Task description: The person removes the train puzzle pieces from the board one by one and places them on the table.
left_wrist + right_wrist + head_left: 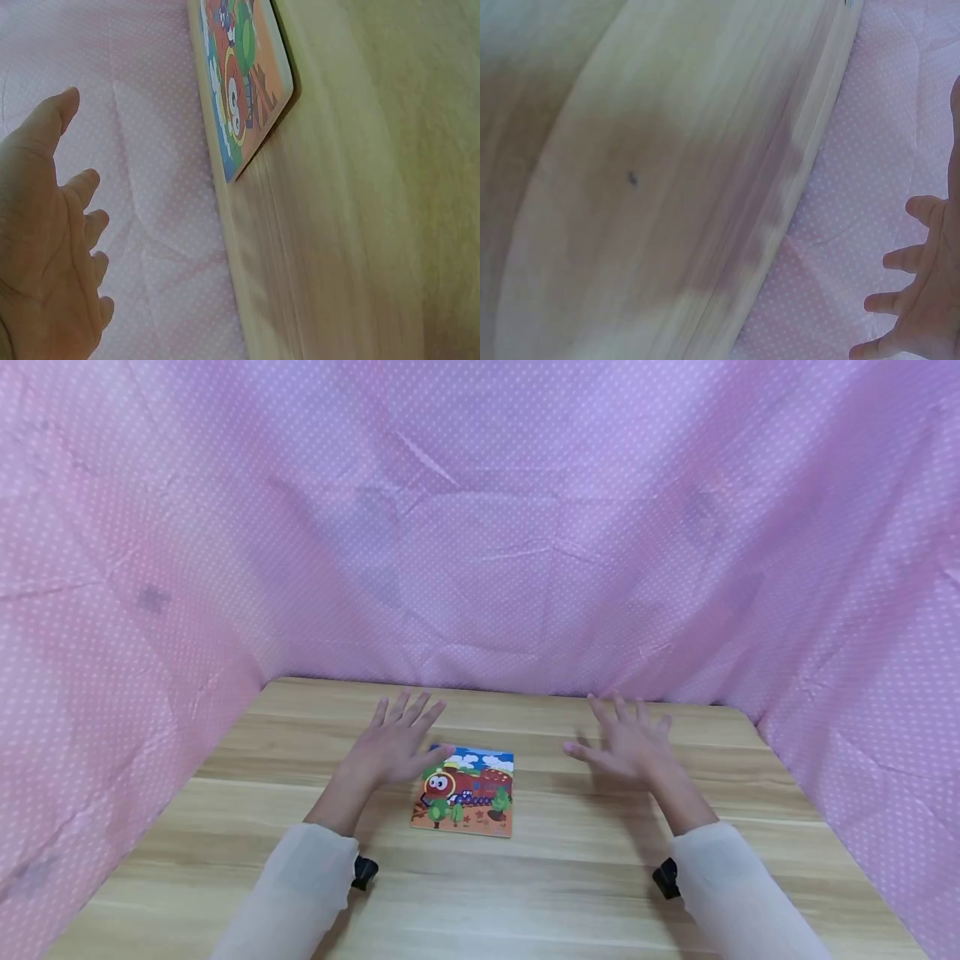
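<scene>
A square picture board point(467, 793) with a cartoon red train, trees and a blue sky lies flat on the wooden table, left of the middle. Just to its left hovers my left hand point(393, 747), fingers spread, its thumb overlapping the board's top left corner in the head view. The left wrist view shows this hand point(49, 240) empty, apart from the board point(244, 82). Over the right part of the table my right hand point(630, 743) is held with fingers spread and nothing in it. Its fingers and palm point(922, 285) appear at the edge of the right wrist view.
The light wooden table point(555, 893) carries the board. Pink dotted cloth point(480, 527) hangs behind the table's far edge and along both sides. A black strap piece point(365, 872) sits at the left cuff, another black piece point(666, 878) at the right cuff.
</scene>
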`<control>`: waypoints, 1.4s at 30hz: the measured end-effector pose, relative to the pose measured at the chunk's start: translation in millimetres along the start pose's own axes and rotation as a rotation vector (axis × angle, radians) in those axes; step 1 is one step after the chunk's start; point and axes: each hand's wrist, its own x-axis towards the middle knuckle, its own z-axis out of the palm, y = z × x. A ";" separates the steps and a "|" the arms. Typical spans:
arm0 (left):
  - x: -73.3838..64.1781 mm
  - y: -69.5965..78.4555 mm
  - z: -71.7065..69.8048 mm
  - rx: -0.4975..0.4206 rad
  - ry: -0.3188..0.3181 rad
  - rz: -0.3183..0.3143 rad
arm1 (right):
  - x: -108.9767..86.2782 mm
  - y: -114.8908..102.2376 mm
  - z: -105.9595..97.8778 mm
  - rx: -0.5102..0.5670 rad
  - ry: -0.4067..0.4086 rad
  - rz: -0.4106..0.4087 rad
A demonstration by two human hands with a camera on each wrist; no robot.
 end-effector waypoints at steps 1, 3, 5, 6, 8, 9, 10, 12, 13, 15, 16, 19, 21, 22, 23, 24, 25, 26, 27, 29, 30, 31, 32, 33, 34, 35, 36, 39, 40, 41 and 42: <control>0.4 0.7 -0.1 -0.001 -0.003 0.001 | 0.5 -0.5 -0.3 0.000 -0.001 -0.001; 1.2 2.2 -0.5 -0.004 -0.012 0.004 | 1.6 -2.6 -0.8 0.001 -0.004 -0.004; 2.5 3.3 -0.2 0.000 -0.026 0.004 | 3.5 -5.5 -1.1 0.005 -0.006 -0.017; 3.3 3.9 0.1 0.007 -0.035 0.005 | 4.7 -7.4 -0.8 0.009 -0.010 -0.023; 5.0 5.6 0.7 0.012 -0.057 0.010 | 7.2 -11.6 -0.2 0.018 -0.022 -0.031; 6.0 6.5 1.4 0.014 -0.068 0.011 | 8.8 -13.7 0.4 0.021 -0.031 -0.037; 6.9 7.4 2.1 0.013 -0.077 0.014 | 10.6 -15.8 1.2 0.016 -0.037 -0.043; 8.8 9.4 4.3 0.001 -0.094 0.017 | 14.5 -20.2 3.0 0.003 -0.050 -0.058; 10.0 10.5 5.7 -0.012 -0.103 0.014 | 16.8 -22.4 4.5 -0.001 -0.055 -0.070; 12.9 12.6 9.0 -0.041 -0.115 0.005 | 21.2 -27.4 8.3 -0.009 -0.066 -0.091; 14.4 13.7 10.9 -0.058 -0.119 0.000 | 23.4 -30.5 10.6 -0.008 -0.070 -0.098; 20.1 17.0 17.5 -0.101 -0.140 -0.019 | 28.8 -41.6 17.5 0.025 -0.094 -0.132; 23.8 19.1 21.8 -0.123 -0.155 -0.029 | 31.9 -49.7 22.2 0.039 -0.110 -0.161; 25.2 20.2 23.5 -0.131 -0.161 -0.034 | 33.6 -53.7 24.8 0.042 -0.115 -0.178; 26.6 21.2 24.6 -0.136 -0.169 -0.039 | 34.9 -57.5 26.8 0.047 -0.120 -0.200; 27.7 22.2 25.6 -0.145 -0.177 -0.043 | 36.3 -61.1 28.9 0.051 -0.124 -0.224; 28.8 23.1 26.2 -0.155 -0.185 -0.047 | 37.6 -64.6 31.1 0.050 -0.128 -0.244; 29.7 24.0 26.8 -0.169 -0.191 -0.050 | 38.8 -68.0 32.9 0.058 -0.133 -0.258; 30.6 24.8 27.1 -0.182 -0.199 -0.054 | 40.1 -71.0 34.5 0.067 -0.133 -0.275; 31.9 25.4 27.5 -0.211 -0.211 -0.061 | 42.5 -76.7 37.2 0.093 -0.144 -0.299; 32.6 25.5 27.9 -0.226 -0.217 -0.064 | 43.5 -79.3 38.2 0.105 -0.150 -0.308; 33.2 25.5 28.1 -0.238 -0.221 -0.068 | 44.5 -81.5 39.2 0.116 -0.160 -0.310; 33.6 25.3 28.4 -0.252 -0.225 -0.074 | 45.5 -83.5 40.1 0.127 -0.166 -0.314; 34.0 25.0 28.8 -0.267 -0.228 -0.082 | 46.4 -85.1 41.2 0.131 -0.175 -0.320; 34.4 24.6 29.3 -0.278 -0.229 -0.090 | 47.1 -86.6 42.2 0.136 -0.185 -0.323; 34.7 24.2 29.8 -0.288 -0.231 -0.100 | 47.9 -87.8 43.3 0.133 -0.192 -0.329; 35.0 23.8 30.5 -0.297 -0.231 -0.109 | 48.4 -88.9 44.2 0.132 -0.197 -0.333; 35.7 22.6 32.9 -0.319 -0.224 -0.130 | 49.6 -91.3 47.3 0.151 -0.208 -0.339; 35.7 22.4 33.6 -0.325 -0.222 -0.132 | 49.7 -92.1 48.4 0.167 -0.212 -0.339; 35.7 22.3 34.4 -0.333 -0.219 -0.133 | 49.8 -92.7 49.5 0.181 -0.216 -0.335; 35.6 22.3 34.9 -0.345 -0.217 -0.135 | 49.5 -93.4 50.3 0.202 -0.220 -0.328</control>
